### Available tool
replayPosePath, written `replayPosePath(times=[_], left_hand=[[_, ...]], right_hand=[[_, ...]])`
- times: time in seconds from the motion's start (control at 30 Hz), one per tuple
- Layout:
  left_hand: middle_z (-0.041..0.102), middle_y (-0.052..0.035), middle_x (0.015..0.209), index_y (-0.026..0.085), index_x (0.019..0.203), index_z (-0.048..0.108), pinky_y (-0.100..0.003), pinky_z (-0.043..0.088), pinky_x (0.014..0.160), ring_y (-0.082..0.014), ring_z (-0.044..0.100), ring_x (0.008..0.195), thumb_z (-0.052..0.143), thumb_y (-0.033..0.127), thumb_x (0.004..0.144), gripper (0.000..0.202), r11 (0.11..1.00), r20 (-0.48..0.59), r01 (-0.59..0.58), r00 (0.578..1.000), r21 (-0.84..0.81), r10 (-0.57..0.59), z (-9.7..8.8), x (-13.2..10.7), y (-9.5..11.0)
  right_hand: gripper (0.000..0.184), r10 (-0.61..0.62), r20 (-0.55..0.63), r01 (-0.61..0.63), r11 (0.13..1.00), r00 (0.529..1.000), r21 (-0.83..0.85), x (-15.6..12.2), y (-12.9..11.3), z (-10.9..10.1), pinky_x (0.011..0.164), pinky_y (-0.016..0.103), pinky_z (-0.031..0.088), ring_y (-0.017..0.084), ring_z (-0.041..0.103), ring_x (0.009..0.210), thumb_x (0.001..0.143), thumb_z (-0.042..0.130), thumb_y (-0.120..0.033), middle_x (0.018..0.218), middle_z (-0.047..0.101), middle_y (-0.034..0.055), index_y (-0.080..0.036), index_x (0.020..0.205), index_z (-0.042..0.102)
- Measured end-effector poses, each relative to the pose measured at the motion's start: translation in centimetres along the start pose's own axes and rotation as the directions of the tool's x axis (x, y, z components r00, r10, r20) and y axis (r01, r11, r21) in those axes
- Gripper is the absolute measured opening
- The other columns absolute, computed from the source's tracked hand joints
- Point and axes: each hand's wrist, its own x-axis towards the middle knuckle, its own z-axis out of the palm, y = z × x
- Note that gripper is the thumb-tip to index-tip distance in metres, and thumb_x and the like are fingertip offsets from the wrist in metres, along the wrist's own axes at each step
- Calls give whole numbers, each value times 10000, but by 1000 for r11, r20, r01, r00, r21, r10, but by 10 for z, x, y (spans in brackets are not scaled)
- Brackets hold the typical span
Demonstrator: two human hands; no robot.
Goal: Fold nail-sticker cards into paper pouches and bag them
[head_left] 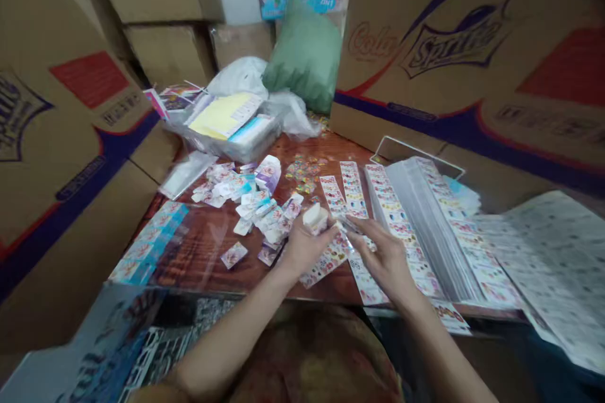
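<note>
My left hand (302, 250) is closed around a small white box (316, 218) whose open end faces up. Just to its right, my right hand (385, 259) pinches a small flat whitish piece, blurred, by the box. Beneath both hands lie sticker strips (328, 262) printed with small colourful designs. A heap of small printed boxes (265, 214) lies beside my left hand, with one single small box (234, 255) lying nearer the table edge. Right of my right hand is a long stack of sticker strips (439, 245).
Small shiny pieces (305, 171) are scattered behind the heap. A plastic tray (246, 145) with papers stands at the back, near a green bag (307, 53). Large cartons (472, 63) flank the table, and a row of blue-white boxes (149, 242) lies left. Printed sheets (553, 271) overhang the right.
</note>
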Motion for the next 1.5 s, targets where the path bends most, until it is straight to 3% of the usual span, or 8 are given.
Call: replayPosePath(times=[0.13,0.3,0.63,0.83,0.93,1.27,1.37,1.5], left_hand=[[560,21,667,153,695,577,-240,414,662,-112,505,653,719,217,646,163,1000,27,11,1000,29,-12,-7,-6,10],[531,34,631,158,657,546,-239,412,641,-102,482,610,767,233,602,240,995,86,103,991,15,-104,-12,-15,7],[550,34,655,156,708,570,-237,416,633,-104,486,607,746,171,563,228,977,95,209,972,48,-213,-14,-27,0],[583,15,673,158,690,576,-251,442,692,-127,529,669,769,260,596,237,993,55,111,992,33,-113,-20,-26,-1],[579,21,654,159,691,580,-247,446,667,-122,521,646,787,285,584,265,993,40,117,992,16,-118,-23,-23,4],[556,36,642,155,678,557,-217,429,600,-96,485,599,822,205,491,328,960,95,281,955,-1,-280,-26,-28,-6],[562,31,650,152,684,574,-220,429,590,-92,476,586,790,210,535,268,960,45,281,959,-11,-281,-27,-33,-8],[566,30,640,149,676,581,-223,443,602,-98,496,604,771,213,566,229,971,-12,235,972,-52,-236,-26,-33,-6]], right_hand=[[298,67,-1,-66,990,998,123,-9,-8,11,805,308,538,207,680,917,842,634,-337,1019,726,69,-196,1099,688],[234,345,-38,-309,878,938,365,-10,-4,16,673,302,558,206,702,772,830,627,-384,878,757,44,-201,917,745],[309,465,-230,-382,864,855,328,-17,3,24,467,255,475,130,564,465,769,672,-432,602,689,16,-160,897,746],[262,185,-43,-176,970,982,165,-19,0,21,710,303,550,193,693,800,878,563,-349,945,744,62,-205,1032,719],[317,70,81,-82,983,994,163,-20,-6,20,829,336,542,216,684,941,869,581,-362,1061,722,73,-218,1136,675],[249,349,-23,-319,879,937,355,-22,5,32,635,285,562,193,703,717,855,590,-377,843,753,52,-179,941,715],[226,237,-82,-218,956,968,195,-24,5,30,702,290,559,200,708,785,863,581,-331,911,752,56,-195,982,717],[276,84,93,-96,986,992,138,-28,-6,28,777,282,546,193,697,892,909,509,-318,1007,736,71,-196,1076,692]])
